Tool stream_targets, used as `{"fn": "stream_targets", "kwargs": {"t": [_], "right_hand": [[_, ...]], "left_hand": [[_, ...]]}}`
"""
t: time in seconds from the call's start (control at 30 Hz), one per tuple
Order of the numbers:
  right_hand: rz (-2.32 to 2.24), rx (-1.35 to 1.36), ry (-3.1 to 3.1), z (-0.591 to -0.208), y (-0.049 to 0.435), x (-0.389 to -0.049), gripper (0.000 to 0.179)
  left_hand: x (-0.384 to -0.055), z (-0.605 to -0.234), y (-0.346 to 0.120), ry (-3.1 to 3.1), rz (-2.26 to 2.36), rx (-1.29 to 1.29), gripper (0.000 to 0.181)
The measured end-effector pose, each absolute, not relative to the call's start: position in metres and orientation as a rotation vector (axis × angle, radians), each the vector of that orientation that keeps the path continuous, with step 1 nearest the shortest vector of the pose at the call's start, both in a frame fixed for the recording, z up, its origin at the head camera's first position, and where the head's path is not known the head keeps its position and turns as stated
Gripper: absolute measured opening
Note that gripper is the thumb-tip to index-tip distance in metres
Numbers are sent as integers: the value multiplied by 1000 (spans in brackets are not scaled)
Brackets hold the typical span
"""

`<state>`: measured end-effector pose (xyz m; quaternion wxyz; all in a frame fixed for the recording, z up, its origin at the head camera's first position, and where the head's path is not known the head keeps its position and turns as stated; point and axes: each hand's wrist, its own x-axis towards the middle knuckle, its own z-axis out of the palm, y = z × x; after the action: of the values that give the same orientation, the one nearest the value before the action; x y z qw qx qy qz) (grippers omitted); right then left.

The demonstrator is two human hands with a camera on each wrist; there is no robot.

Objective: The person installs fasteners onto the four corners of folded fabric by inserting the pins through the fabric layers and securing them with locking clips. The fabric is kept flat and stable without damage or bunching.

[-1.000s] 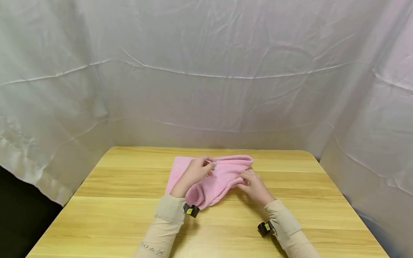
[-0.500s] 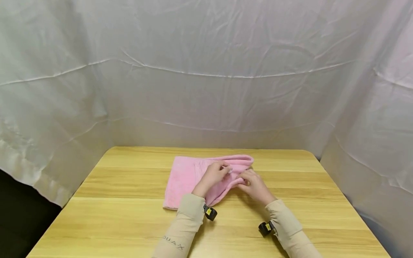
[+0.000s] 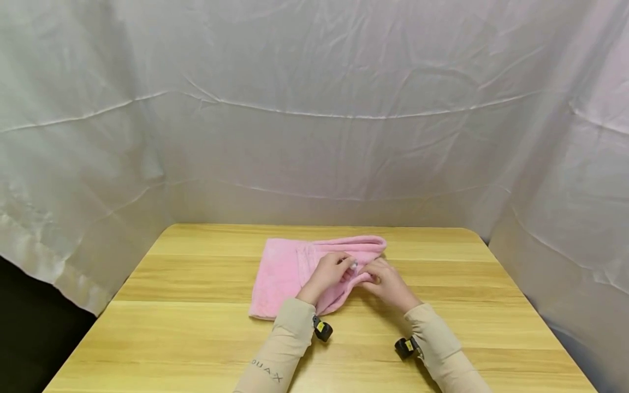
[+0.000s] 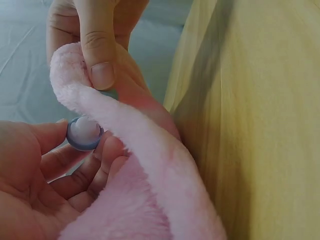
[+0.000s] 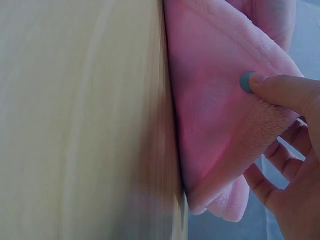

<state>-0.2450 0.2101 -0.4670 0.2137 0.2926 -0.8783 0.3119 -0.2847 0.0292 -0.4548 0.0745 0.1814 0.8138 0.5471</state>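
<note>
A folded pink plush cloth (image 3: pixel 280 278) lies on the table. My left hand (image 3: pixel 331 273) is over its right half and pinches a small round blue fastener with a white middle (image 4: pixel 84 133) between thumb and finger. My right hand (image 3: pixel 388 281) pinches the raised edge of the cloth. Under the right thumb shows a teal round button (image 5: pixel 246 81) against the pink fabric. In the left wrist view the blue fastener is just below the cloth's rolled edge (image 4: pixel 145 135), close to the right thumb.
The wooden table (image 3: pixel 182 327) surrounds the cloth. Behind and at both sides hang pale grey curtains (image 3: pixel 314 153). Each sleeved wrist bears a small black camera (image 3: pixel 322 330).
My left hand has moved right along the cloth, bringing the blue fastener beside my right hand. The cloth's left part now lies flatter and uncovered. My right hand has barely moved.
</note>
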Motion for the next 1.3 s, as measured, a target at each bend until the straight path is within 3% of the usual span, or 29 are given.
{"fn": "stream_targets", "kwargs": {"t": [1.3], "right_hand": [[843,750,-2462,-468,212,-245,18]], "left_hand": [[-279,-452,24,2520,1387,666,26]]}}
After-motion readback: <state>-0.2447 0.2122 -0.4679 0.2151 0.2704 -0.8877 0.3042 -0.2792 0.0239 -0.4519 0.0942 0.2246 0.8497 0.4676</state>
